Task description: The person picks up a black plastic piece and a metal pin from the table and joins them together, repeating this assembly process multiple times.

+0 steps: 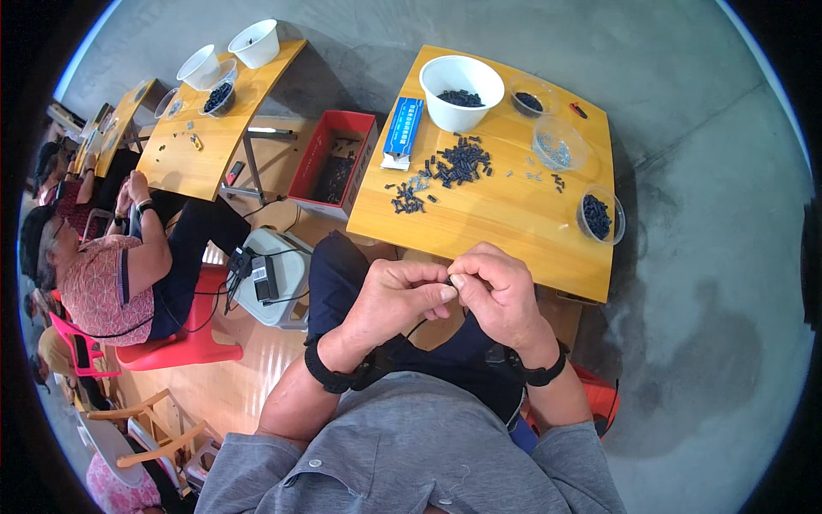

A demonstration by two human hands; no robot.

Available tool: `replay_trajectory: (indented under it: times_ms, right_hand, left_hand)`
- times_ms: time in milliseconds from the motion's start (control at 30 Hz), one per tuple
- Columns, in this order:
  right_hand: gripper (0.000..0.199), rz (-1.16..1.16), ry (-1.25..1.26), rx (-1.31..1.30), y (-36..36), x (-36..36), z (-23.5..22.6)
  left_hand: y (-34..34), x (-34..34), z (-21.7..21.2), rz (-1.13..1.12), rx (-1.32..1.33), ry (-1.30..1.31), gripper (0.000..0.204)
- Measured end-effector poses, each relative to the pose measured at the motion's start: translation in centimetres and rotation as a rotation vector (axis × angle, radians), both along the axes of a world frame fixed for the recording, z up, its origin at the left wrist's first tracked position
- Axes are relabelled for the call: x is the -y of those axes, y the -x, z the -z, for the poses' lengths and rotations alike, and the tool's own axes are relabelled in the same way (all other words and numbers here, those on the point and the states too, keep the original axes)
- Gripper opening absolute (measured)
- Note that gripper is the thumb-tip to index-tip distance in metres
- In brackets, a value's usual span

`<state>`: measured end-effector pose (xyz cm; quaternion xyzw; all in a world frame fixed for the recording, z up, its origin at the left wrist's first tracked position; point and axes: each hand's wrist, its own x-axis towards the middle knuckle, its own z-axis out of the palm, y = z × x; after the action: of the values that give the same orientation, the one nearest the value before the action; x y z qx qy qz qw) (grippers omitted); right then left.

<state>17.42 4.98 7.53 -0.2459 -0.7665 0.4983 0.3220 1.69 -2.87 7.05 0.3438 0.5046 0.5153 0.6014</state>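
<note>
My left hand [401,295] and my right hand [494,287] meet over my lap, just off the near edge of the wooden table [411,227]. Both are closed in a pinch on one small black part [449,281], mostly hidden by the fingertips. Beyond them on the table lies a loose pile of short black cylindrical pieces [462,161], with small silvery bits [418,183] at its left side. A round clear tub of black pieces [597,216] stands at the right edge, and a clear tub of small metal pieces [556,152] sits farther back.
A white bucket [479,72] with black pieces and a blue box [402,128] stand at the back. Beside the table, a red bin [313,167] and a grey stool [287,300] are on the floor. To the left, a co-worker [111,265] sits at another table [193,158].
</note>
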Motion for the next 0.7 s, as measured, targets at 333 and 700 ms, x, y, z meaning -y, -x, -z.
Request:
replay_trajectory:
  times_ms: [333, 700]
  right_hand:
    - [0.005, 0.016, -0.112, -0.039, 0.3, -0.1, 0.6]
    - [0.01, -0.071, -0.165, -0.049, 0.1, -1.1, 1.1]
  left_hand:
    - [0.6, -0.3, 1.1, 0.027, -0.01, -0.002, 0.01]
    - [1.0, -0.6, 1.4, 0.059, 0.077, 0.005, 0.008]
